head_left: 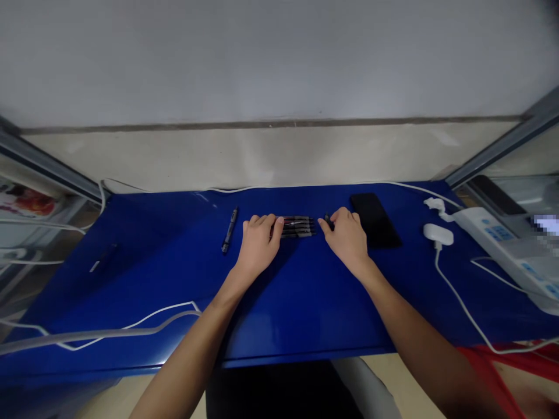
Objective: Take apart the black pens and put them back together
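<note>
Several pens (299, 227) lie side by side in a row at the middle of the blue table. My left hand (261, 240) is closed round their left ends, thumb along the near side. To the right of the row, my right hand (348, 237) pinches a dark pen (327, 220), most of it hidden under the fingers. A small gap separates that pen from the row's tips. Another dark pen (230, 230) lies apart, slanted, left of my left hand.
A black tablet or phone (376, 221) lies just right of my right hand. Further right are a white plug adapter (438, 234) with a cable and a white power strip (510, 256). White cables (131, 329) cross the front left. A dark, thin item (103, 259) lies at the left.
</note>
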`<state>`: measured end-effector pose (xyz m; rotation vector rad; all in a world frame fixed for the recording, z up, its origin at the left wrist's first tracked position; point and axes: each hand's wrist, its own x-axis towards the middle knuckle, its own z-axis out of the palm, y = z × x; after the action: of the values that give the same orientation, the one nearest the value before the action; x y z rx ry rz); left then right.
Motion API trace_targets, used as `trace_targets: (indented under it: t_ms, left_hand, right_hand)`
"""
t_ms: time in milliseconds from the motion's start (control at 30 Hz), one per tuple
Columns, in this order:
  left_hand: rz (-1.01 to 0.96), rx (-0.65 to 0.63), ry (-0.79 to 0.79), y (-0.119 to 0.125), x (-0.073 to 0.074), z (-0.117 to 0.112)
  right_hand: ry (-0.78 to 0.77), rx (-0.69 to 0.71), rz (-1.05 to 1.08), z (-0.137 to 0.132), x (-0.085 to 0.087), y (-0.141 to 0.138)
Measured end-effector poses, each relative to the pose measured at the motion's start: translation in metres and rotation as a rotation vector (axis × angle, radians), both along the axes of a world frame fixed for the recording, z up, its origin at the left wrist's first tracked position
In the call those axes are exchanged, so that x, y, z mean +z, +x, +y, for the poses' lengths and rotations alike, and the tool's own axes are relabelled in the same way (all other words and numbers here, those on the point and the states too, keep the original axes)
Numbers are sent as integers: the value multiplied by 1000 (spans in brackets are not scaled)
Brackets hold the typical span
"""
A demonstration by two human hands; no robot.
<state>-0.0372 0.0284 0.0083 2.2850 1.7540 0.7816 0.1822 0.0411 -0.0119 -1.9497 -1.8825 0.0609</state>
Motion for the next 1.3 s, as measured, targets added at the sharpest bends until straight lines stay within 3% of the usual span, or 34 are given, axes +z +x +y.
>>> trace_targets:
  t_ms: [133,233,300,400,500,633,800,1167,1300]
  left_hand:
    - [8,11,4,0,0,0]
    - [9,14,7,0,0,0]
    - [15,15,9,0,0,0]
    - [27,20,11,-1,-1,0]
    - [31,34,12,-1,-2,1]
    - [32,49,12,-2,-1,2]
    - [35,61,-1,-2,1,1]
    - [44,67,-15,-1,2,1]
    - [31,-17,-36,4,3,-3]
  right_hand:
    - [-64,-20,-123,1,3,5]
    - [-53,-32,-95,3,7,9]
    - [18,12,53,5,11,10]
    - [87,178,437,6,15,8]
    - [41,304,781,4,19,4]
    - [-19,305,970,3,21,0]
    - [-32,317,1049,3,22,0]
    - [-37,342,984,1,23,-1]
    - [-121,407,995,-1,19,-7]
